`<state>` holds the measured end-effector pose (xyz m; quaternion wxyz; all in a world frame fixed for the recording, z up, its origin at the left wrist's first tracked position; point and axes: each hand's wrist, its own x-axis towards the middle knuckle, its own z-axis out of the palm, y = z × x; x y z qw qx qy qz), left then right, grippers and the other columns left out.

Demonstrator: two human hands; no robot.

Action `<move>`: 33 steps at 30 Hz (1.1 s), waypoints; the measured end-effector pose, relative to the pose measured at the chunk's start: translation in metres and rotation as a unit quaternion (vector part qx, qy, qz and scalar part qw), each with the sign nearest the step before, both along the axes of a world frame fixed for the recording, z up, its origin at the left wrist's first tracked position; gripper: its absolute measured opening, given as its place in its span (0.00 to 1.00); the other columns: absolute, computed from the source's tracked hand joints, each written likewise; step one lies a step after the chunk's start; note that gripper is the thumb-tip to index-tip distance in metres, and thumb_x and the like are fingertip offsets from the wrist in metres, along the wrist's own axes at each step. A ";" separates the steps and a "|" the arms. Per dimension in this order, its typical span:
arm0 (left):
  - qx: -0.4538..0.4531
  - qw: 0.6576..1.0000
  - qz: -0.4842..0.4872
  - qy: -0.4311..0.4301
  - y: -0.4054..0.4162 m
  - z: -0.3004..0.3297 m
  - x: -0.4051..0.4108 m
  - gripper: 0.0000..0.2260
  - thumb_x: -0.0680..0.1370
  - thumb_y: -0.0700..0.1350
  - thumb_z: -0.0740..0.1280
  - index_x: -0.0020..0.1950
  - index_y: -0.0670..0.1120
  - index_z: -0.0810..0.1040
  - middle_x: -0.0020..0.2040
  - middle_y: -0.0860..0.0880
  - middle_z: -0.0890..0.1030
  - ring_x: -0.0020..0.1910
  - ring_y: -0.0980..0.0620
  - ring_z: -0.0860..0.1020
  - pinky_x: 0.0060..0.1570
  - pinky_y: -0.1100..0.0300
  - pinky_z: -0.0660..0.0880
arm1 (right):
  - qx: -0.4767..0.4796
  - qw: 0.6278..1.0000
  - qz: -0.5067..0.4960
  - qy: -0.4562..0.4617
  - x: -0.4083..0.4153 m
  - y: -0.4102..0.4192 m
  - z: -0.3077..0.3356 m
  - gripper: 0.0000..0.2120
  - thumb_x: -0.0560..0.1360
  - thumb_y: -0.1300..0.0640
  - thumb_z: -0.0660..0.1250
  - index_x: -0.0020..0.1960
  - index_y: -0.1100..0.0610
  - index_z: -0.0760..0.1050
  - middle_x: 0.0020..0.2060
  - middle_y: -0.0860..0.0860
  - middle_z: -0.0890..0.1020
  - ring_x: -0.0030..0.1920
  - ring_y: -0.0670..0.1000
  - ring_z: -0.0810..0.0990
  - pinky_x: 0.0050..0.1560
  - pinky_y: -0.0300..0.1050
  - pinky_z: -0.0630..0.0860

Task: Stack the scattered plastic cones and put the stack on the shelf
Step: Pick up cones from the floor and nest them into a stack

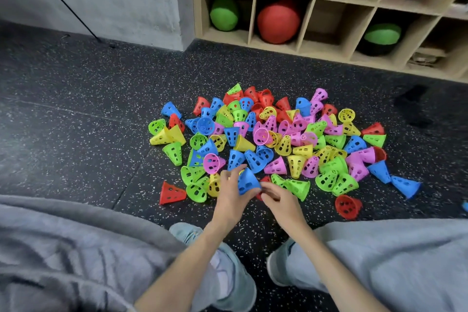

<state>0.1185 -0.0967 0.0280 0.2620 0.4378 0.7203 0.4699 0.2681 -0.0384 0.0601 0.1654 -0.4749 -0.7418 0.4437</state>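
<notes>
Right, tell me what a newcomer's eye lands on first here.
First, the bright pile of cones scattered on the dark speckled floor at centre. Next, at its near edge, the left hand gripping a blue cone, the right hand beside it. Behind stands the shelf.

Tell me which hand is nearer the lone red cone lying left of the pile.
Left. The left hand sits just right of the red cone, gripping a blue cone; the right hand lies farther right.

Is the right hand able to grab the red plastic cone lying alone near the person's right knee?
Probably yes. The red plastic cone lies apart from the pile on bare floor, nothing covering it, close beside the right hand, though that hand seems busy at the blue plastic cone.
</notes>
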 end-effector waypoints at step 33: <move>-0.078 0.996 0.031 -0.037 0.032 -0.045 -0.092 0.31 0.74 0.57 0.76 0.72 0.57 0.66 0.63 0.55 0.75 0.66 0.52 0.77 0.61 0.52 0.78 | -0.092 0.993 -0.066 -0.032 -0.061 0.110 -0.072 0.22 0.81 0.59 0.65 0.75 0.48 0.71 0.73 0.48 0.73 0.69 0.50 0.74 0.70 0.50 0.71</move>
